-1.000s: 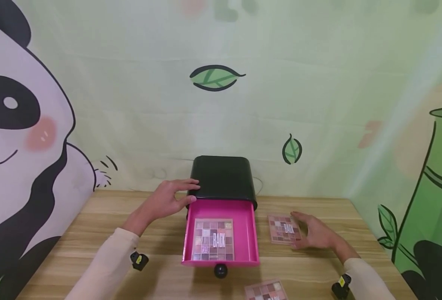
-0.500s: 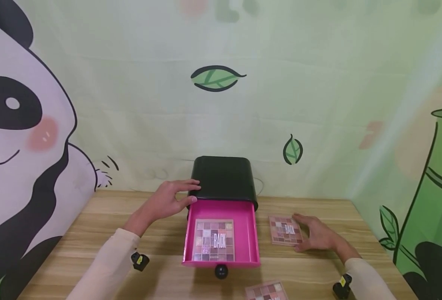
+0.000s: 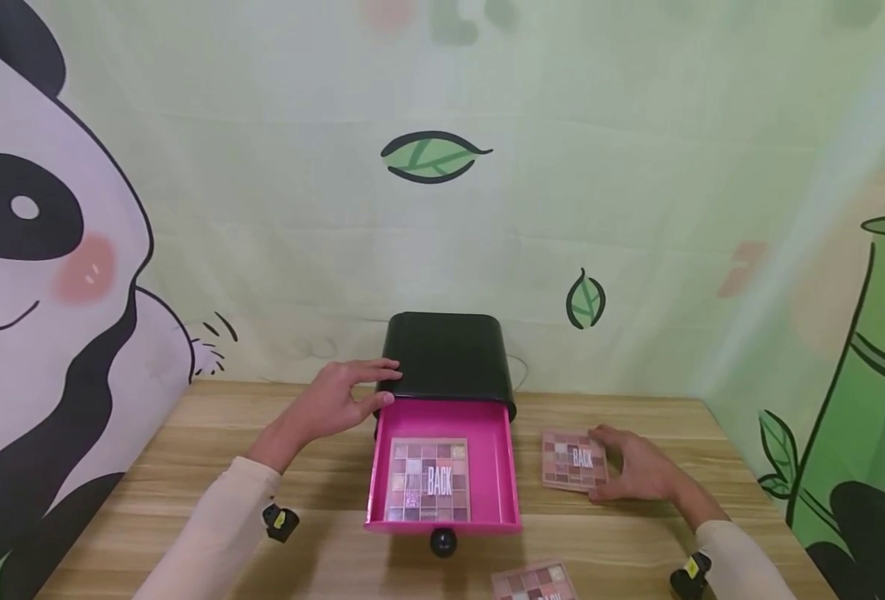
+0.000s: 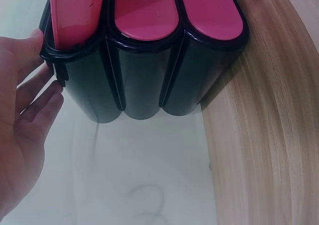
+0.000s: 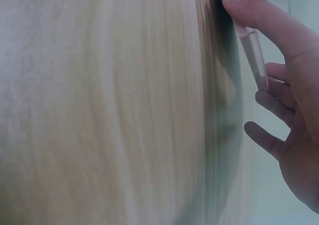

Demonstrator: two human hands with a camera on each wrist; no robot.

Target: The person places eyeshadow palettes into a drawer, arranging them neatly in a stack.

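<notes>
My right hand [image 3: 641, 468] pinches the right edge of an eyeshadow palette [image 3: 567, 461] marked "BACK". In the right wrist view, thumb and fingers grip this palette [image 5: 254, 58] edge-on, with a gap between it and the table. My left hand [image 3: 334, 400] rests on the top left edge of a black drawer cabinet [image 3: 446, 354], thumb by its front corner. The left wrist view shows those fingers [image 4: 42, 103] nearly straight against the cabinet. A pink drawer [image 3: 493, 475] is pulled out and holds another palette [image 3: 420, 482], lying flat towards its left side.
A third palette [image 3: 534, 582] lies on the wooden table [image 3: 322, 533] at the bottom of the head view, partly cut off. The drawer's black knob [image 3: 443, 542] juts forward. Two more pink drawer fronts [image 4: 147, 13] show shut. A printed cloth [image 3: 442, 242] hangs behind the table.
My right hand and its palette have shifted slightly to the right. The left hand, cabinet and pulled-out drawer stay as they were.
</notes>
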